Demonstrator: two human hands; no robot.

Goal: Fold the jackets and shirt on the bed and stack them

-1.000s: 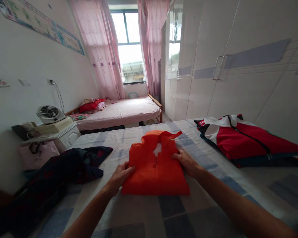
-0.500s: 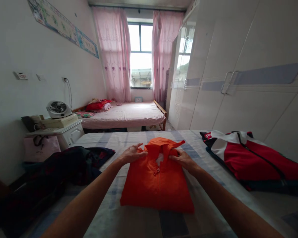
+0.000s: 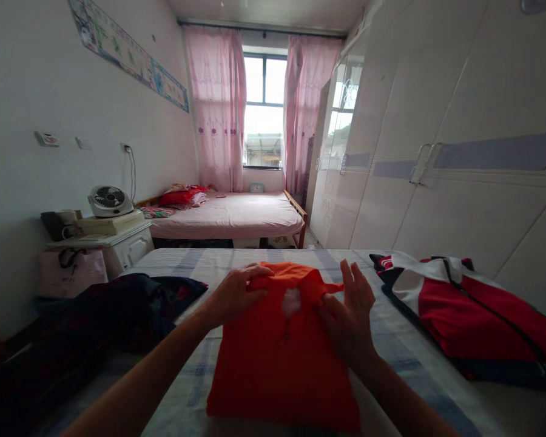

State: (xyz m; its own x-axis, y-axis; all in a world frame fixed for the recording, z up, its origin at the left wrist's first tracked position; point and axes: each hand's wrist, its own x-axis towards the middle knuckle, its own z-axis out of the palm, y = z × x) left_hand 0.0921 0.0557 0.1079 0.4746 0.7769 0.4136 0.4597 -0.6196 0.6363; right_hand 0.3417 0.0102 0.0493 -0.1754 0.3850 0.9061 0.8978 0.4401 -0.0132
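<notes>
A folded orange jacket [image 3: 282,370] lies front up on the bed before me, its collar at the far end and a pale patch showing at the neck opening. My left hand [image 3: 236,296] grips the left side near the collar, fingers over the top and thumb below. At the collar's right side, my right hand [image 3: 351,318] pinches the cloth low down between thumb and forefinger, while its other fingers point up and apart. The zip front looks blurred.
A red, white and black zip jacket [image 3: 464,309] lies to the right on the checked bed sheet [image 3: 188,258]. Dark crumpled clothing [image 3: 131,309] lies at the left. Beyond are a pink-covered bed [image 3: 236,215], a small fan [image 3: 110,201] on a cabinet and a white wardrobe [image 3: 473,212].
The orange jacket is nearer to me and lower in the view. The free fingers of my right hand have lifted and spread. My left hand stays at the collar; the view has tilted up slightly.
</notes>
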